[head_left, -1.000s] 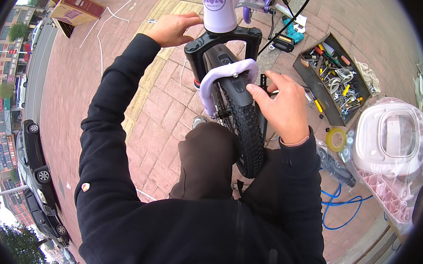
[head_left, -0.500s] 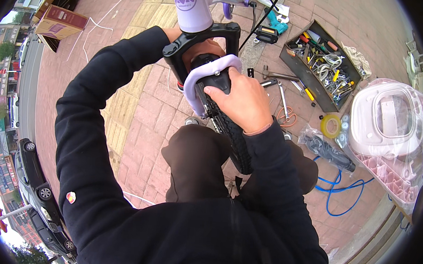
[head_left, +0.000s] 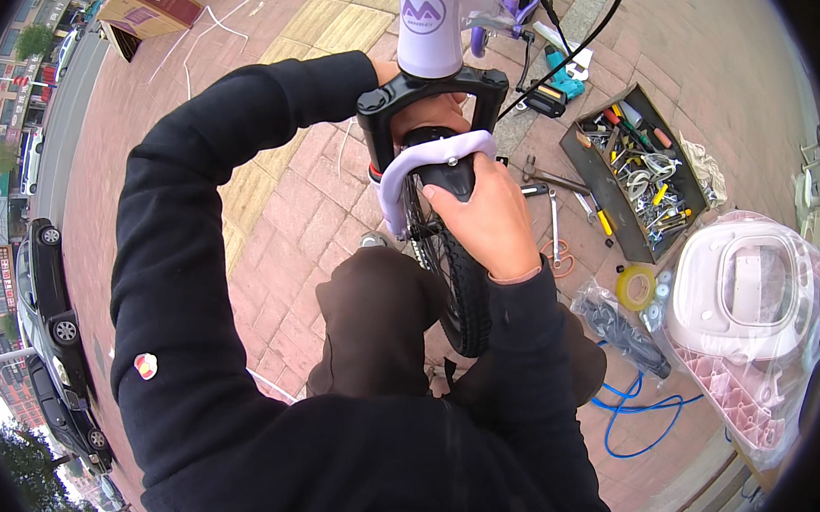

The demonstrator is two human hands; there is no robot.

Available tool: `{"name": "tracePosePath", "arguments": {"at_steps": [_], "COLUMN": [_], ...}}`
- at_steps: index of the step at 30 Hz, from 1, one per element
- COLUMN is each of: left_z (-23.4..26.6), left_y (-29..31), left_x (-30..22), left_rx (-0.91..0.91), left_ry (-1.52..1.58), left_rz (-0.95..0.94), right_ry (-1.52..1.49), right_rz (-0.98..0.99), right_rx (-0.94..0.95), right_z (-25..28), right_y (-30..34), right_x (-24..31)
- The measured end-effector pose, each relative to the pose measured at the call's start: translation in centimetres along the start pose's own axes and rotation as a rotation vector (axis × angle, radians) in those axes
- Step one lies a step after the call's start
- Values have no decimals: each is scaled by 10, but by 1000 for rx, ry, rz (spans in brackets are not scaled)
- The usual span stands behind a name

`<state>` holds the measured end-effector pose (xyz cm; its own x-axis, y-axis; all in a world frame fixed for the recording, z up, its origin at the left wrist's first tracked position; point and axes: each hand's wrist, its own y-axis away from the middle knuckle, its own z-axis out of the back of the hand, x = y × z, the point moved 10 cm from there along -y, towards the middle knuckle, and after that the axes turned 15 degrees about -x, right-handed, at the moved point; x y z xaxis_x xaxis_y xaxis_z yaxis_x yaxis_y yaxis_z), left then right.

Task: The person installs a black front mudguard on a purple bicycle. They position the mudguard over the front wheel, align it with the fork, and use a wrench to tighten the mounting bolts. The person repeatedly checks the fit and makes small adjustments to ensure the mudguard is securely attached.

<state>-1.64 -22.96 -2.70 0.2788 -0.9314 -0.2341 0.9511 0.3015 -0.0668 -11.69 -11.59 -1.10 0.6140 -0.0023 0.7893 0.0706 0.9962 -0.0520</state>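
A lavender bicycle frame (head_left: 430, 27) with a black fork crown (head_left: 432, 92) stands in front of me. Below the crown, a lavender fork arch (head_left: 399, 180) curves around a black mudguard (head_left: 450, 178) above the knobby front tyre (head_left: 468, 309). My right hand (head_left: 490, 222) is closed on the mudguard, thumb on its near face and fingers around the right side, against the arch. My left hand (head_left: 429, 115) reaches around behind the fork and shows between its legs, fingers curled; whatever they hold is hidden. The wheel runs down between my knees.
To the right lie an open metal toolbox (head_left: 640, 173) full of tools, a teal power tool (head_left: 564, 76), a hammer (head_left: 556, 176), a wrench (head_left: 555, 219), scissors (head_left: 559, 260), yellow tape (head_left: 634, 288), a blue cord (head_left: 643, 409) and a wrapped pink-white plastic part (head_left: 744, 292). A cardboard box (head_left: 150, 5) stands far left.
The fork and both hands sit further right and slightly lower in the picture, while the whole view has shifted. Both hands keep much the same places on and behind the fork.
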Motion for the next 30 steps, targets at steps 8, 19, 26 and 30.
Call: {"name": "tracePosePath", "arguments": {"at_steps": [8, 19, 26, 30], "left_z": [-4, -6, 6, 1], "left_y": [3, -12, -2, -8], "left_x": [4, 13, 16, 2], "left_rx": [-11, 13, 67, -54], "left_ry": [23, 36, 29, 29], "left_rz": [47, 18, 38, -12], "right_ry": [-8, 53, 31, 32], "right_rz": [-65, -45, -93, -45], "right_rx": [-15, -93, -50, -43], "right_z": [-5, -3, -5, -1], "right_y": [4, 12, 10, 9], "right_x": [-6, 0, -8, -3]}}
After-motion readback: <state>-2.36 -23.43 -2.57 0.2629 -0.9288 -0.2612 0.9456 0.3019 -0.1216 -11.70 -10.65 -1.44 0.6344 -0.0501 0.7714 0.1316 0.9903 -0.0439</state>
